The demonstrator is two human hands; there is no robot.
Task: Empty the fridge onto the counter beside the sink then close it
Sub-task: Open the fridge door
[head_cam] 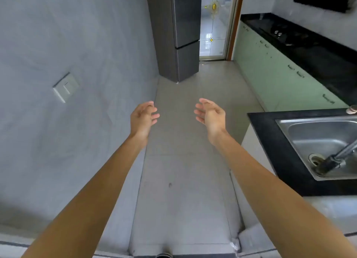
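A tall dark grey fridge [185, 33] stands at the far end of the room against the left wall, with both of its doors closed. The steel sink [320, 141] is set in a black counter [270, 138] at my near right. My left hand [143, 118] and my right hand [210, 114] are held out in front of me over the floor, palms facing each other, fingers apart and holding nothing. Both hands are well short of the fridge.
A long black counter with a gas hob [289, 35] runs along the right wall above pale green cabinets [270, 74]. A glass door [214, 25] is beside the fridge. A wall switch [65, 86] is on the grey left wall. Grey tiled floor [179, 170] leads to the fridge.
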